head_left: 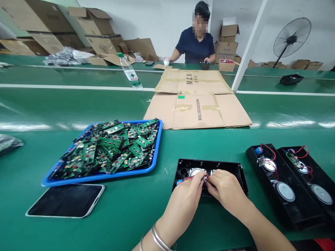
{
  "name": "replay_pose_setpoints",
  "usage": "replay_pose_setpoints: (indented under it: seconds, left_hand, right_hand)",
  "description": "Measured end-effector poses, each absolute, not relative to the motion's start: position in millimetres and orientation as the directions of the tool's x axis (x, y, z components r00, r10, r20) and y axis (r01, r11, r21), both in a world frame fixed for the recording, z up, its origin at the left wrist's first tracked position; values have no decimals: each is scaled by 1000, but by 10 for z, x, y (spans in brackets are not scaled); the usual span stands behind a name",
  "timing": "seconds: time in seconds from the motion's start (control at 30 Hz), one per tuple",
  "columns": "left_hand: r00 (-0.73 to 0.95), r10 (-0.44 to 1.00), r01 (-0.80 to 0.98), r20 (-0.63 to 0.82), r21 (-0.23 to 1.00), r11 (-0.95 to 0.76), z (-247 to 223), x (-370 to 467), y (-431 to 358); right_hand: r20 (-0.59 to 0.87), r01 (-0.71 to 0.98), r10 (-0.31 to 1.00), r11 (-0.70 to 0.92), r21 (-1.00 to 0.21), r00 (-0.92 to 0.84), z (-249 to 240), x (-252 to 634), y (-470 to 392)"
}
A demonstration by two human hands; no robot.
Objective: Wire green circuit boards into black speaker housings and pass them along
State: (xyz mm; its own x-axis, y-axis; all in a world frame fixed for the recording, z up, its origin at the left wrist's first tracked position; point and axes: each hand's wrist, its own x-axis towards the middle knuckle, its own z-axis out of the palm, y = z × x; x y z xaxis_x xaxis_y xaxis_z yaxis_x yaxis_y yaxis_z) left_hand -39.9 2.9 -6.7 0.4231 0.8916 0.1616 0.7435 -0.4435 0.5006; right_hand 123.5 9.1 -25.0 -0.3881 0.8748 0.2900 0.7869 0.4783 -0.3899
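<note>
Head—both hands (187, 197) angled inward

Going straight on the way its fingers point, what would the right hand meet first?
Probably the red wires right by the right hand, then the left hand; exact depth is unclear.

Smooth green desk (125, 216), blue plastic tray (158, 146) on the left, dark-screened smartphone (65, 201) just in front of the tray, crumpled plastic bag (9, 143) at far left, open black speaker housing (227, 165) near the middle, two wired speaker housings (293, 214) at right
</note>
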Motion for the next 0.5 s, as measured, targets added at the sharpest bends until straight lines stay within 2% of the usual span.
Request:
replay_pose_setpoints:
  seconds: [0.2, 0.33, 0.4, 0.5]
  left_hand:
    - [489, 825, 715, 283, 411, -565, -53, -425, 44]
    - [486, 826, 642, 284, 525, -558, 20, -467, 78]
    - [487, 837, 614, 251, 583, -532, 63, -493, 95]
    - [525, 826, 578, 207, 625, -524, 107, -539, 119]
  right_hand:
    - [307, 758, 839, 539, -366, -448, -213, 1239, 95]
    - [264, 719, 854, 520, -460, -449, -198, 1247, 94]
    - [180, 711, 887, 451, -540, -426, -176, 1251, 100]
    - [-87, 704, 934, 198, -682, -347, -109, 1262, 117]
